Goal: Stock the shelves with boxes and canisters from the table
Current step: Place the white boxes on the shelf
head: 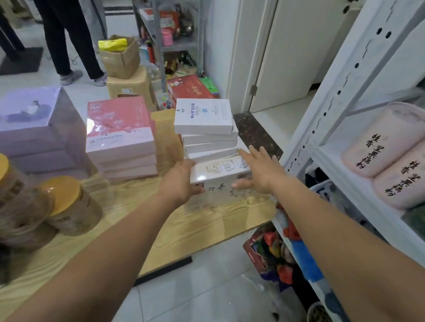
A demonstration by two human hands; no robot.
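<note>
A white box (217, 176) with black characters on its front stands at the table's right end, just in front of a leaning stack of white boxes (205, 126). My left hand (180, 182) presses against its left side and my right hand (260, 170) lies on its right side with fingers spread, so both hands clasp it. Pink boxes (120, 137) and lilac boxes (31, 125) are stacked further left. Canisters with yellow lids (70, 206) stand at the table's left. The white shelf unit (334, 117) rises on the right, holding two pink canisters (392, 163) lying on their sides.
The wooden table (161, 229) ends just right of the held box. Toys and a red box (271, 254) crowd the floor under the shelf. A person's legs (72, 45), cardboard boxes (121, 56) and a metal rack (172, 38) stand behind the table. White doors (286, 42) are at the back right.
</note>
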